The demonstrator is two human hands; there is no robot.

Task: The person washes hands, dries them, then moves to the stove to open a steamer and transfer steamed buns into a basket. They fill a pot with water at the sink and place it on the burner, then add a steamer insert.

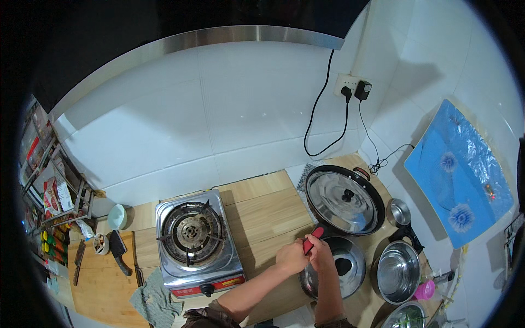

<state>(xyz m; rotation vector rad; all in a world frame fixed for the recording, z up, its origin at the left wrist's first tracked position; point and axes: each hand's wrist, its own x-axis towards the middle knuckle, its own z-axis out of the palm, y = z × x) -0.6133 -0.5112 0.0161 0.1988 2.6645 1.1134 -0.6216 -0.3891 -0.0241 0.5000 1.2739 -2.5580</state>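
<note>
A large black wok (pixel 310 197) with a domed metal or glass lid (pixel 334 188) stands at the back right of the counter. Its red-and-black handle (pixel 314 239) points toward me. Both of my hands are closed around this handle, side by side. My left hand (pixel 291 258) grips it from the left, near its end, and my right hand (pixel 321 255) holds it from the right. Beneath my right wrist lies a smaller lidded pan (pixel 354 268) with a black knob, partly covered by my forearm. My fingers hide part of the handle.
A gas stove (pixel 190 246) with a bare burner sits left of my arms. Beyond it are a grey cloth (pixel 154 297), a cutting board (pixel 98 287) and a cleaver (pixel 119 252). Steel pots (pixel 398 270) stand at right. A black cord (pixel 313 115) hangs by the wall socket.
</note>
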